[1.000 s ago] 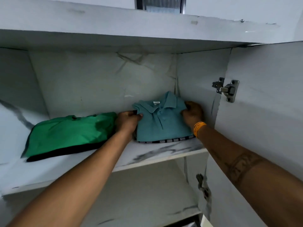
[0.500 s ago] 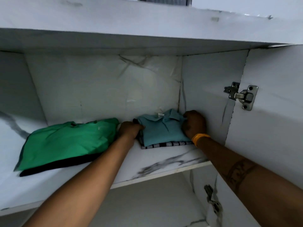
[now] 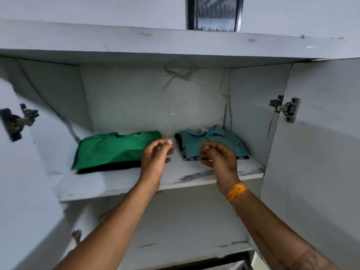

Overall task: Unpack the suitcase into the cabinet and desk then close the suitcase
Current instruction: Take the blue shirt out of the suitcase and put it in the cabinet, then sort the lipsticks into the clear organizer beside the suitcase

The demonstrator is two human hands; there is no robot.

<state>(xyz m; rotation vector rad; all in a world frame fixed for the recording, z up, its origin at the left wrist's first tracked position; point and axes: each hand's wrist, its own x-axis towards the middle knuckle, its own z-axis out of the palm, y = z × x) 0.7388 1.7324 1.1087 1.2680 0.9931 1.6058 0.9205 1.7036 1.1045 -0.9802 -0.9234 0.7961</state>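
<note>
A folded teal polo shirt (image 3: 214,140) lies on a striped garment at the back right of the cabinet shelf (image 3: 175,182). To its left a folded green garment (image 3: 115,149) rests on something black. My left hand (image 3: 155,158) hovers in front of the gap between the two piles, fingers loosely curled and holding nothing. My right hand (image 3: 220,158), with an orange band at the wrist, hangs just in front of the teal shirt and is also free of it. The suitcase is out of view.
Both cabinet doors stand open, with a metal hinge on the right door (image 3: 286,109) and another on the left door (image 3: 17,121). A lower shelf (image 3: 175,240) runs beneath. The cabinet top (image 3: 175,43) overhangs above.
Both hands have let go of the teal shirt pile and drawn back toward me. The pile stays at the back right of the shelf. The view has pulled back, showing both doors.
</note>
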